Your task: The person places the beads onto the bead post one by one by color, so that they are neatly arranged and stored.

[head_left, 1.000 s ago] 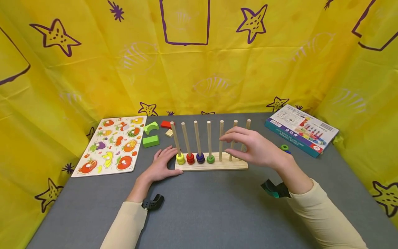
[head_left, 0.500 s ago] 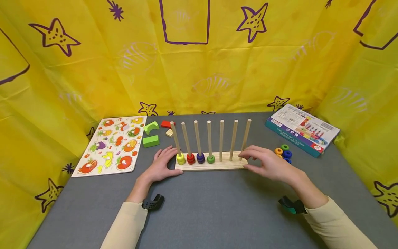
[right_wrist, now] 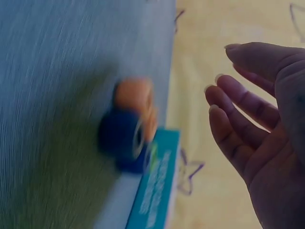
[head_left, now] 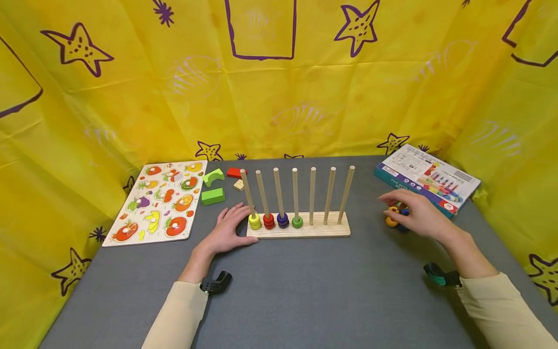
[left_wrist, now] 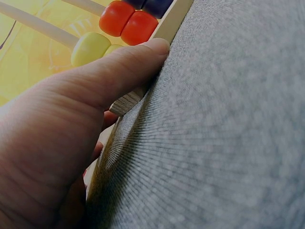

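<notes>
A wooden peg stand (head_left: 320, 230) with several upright pegs stands mid-table. Yellow beads (head_left: 255, 222), red beads (head_left: 269, 221), dark blue beads (head_left: 283, 221) and green (head_left: 297, 222) sit low on its left pegs; the right pegs are bare. My left hand (head_left: 227, 231) holds the stand's left end, its thumb along the front edge and fingers behind, as the left wrist view also shows. Over at the right, my right hand (head_left: 414, 213) hovers above loose orange beads (head_left: 391, 222) and blue beads (right_wrist: 121, 133), fingers apart with nothing between them. It partly hides these beads in the head view.
A fruit puzzle board (head_left: 159, 203) lies at the left. Beside it are green blocks (head_left: 213, 196), a red block (head_left: 235, 172) and a small pale wooden piece (head_left: 238, 185). A toy box (head_left: 429, 177) lies behind the right hand. Yellow cloth (head_left: 279, 111) surrounds the table.
My right hand has moved from above the stand's right pegs, down past its right end, and rightward to over the loose beads. The left hand stays on the stand.
</notes>
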Available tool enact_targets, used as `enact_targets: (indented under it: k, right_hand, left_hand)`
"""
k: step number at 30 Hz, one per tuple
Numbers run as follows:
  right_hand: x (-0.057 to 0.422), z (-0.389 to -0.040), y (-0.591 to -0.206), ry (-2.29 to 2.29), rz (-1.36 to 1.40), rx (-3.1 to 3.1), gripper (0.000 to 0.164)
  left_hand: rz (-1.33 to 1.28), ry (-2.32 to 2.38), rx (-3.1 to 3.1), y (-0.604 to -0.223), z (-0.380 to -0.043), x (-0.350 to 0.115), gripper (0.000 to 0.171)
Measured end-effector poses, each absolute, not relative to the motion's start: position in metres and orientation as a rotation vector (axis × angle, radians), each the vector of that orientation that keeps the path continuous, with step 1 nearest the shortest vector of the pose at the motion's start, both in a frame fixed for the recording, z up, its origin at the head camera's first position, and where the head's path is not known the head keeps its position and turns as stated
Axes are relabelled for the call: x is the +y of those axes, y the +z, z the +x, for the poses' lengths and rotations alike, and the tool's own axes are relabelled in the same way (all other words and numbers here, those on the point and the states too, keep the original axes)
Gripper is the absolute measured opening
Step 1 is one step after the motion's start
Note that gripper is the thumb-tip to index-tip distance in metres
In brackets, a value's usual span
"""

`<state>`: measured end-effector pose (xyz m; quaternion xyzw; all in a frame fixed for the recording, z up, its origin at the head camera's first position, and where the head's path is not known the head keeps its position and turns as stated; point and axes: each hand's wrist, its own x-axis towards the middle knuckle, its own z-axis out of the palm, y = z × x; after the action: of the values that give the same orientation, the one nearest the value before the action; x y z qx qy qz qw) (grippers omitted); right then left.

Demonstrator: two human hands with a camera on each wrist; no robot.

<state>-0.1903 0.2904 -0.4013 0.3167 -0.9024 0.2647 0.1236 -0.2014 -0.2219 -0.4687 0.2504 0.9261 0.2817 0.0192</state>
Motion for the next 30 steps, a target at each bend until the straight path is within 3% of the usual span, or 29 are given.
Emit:
enact_targets:
  k: [11, 30]
  right_hand:
    - [0.335, -0.213, -0.423, 0.792, 0.772, -2.776, 0.032]
    - [0.338, -0.233, -0.419, 0.746, 0.617, -3.092, 0.026]
  left_hand:
    - [0.789, 0.881, 2.877, -0.469, -0.201, -0.222, 0.084]
    - [0.816, 0.914, 2.889, -0.472, -0.2, -0.223, 0.085]
